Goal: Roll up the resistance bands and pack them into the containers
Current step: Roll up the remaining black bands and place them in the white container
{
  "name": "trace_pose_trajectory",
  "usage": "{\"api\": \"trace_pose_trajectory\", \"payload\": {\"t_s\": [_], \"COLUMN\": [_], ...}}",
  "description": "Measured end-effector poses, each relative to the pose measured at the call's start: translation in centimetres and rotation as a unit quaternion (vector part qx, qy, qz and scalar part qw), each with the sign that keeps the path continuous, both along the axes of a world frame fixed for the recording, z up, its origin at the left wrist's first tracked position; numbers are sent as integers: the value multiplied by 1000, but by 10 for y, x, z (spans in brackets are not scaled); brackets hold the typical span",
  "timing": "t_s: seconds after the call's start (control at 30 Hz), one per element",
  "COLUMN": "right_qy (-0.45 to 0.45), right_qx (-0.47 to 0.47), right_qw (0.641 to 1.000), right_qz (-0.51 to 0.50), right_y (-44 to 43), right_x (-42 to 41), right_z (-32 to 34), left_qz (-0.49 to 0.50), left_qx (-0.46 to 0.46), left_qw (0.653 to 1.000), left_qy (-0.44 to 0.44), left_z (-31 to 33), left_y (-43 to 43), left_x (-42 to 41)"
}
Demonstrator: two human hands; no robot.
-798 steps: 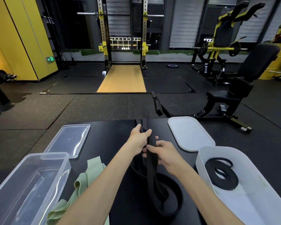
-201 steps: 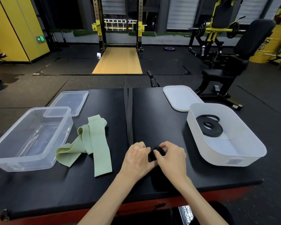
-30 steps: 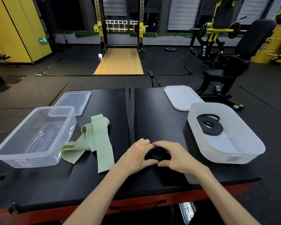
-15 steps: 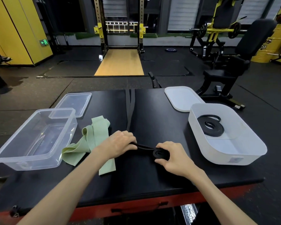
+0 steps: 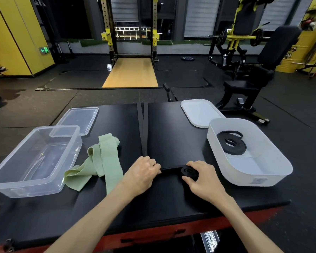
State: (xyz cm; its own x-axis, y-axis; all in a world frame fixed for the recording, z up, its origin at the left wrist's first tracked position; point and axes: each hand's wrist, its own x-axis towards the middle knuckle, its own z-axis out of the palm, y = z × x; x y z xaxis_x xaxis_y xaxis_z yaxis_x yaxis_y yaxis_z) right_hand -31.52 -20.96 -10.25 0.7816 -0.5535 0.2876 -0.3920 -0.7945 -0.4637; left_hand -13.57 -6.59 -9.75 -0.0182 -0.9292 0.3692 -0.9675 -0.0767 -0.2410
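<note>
Your left hand [image 5: 141, 172] lies knuckles-up on the black padded table top [image 5: 171, 139], its fingers curled down over the long black rubber resistance band [image 5: 144, 128], gripping it where it bends. Your right hand [image 5: 202, 179] sits just to the right, with the thumb on the near side and the fingers bent round the far side of the tight roll [image 5: 189, 171] at that band's end. The roll rests on the table, and a short flat stretch joins it to your left hand. From your left hand, the unrolled part runs away from you as two strips side by side to the far table edge.

A pale green flat fabric band [image 5: 106, 161] lies loosely folded left of your left hand, beside the clear rectangular plastic container [image 5: 26, 190] and its clear lid [image 5: 78, 119]. On the right, the white rounded plastic tub [image 5: 254, 179] holds a coiled black band [image 5: 232, 143], and the white lid [image 5: 199, 112] lies behind it
</note>
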Motion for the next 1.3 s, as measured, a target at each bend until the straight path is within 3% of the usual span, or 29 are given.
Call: {"api": "trace_pose_trajectory", "payload": {"t_s": [0.47, 0.8, 1.03, 1.3], "right_qy": [-55, -68, -26, 78], "right_qx": [67, 87, 109, 74], "right_qw": [986, 977, 973, 976], "right_qz": [-142, -181, -202, -189], "right_y": [34, 39, 44, 44], "right_x": [21, 23, 26, 30], "right_z": [-7, -4, 14, 28], "left_qz": [68, 84, 84, 79], "left_qx": [-72, -83, -68, -34], "left_qw": [991, 978, 959, 962], "left_qy": [91, 173, 261, 259], "left_z": [-10, -9, -7, -2], "left_y": [3, 0, 7, 0], "left_x": [-33, -56, -58, -57]}}
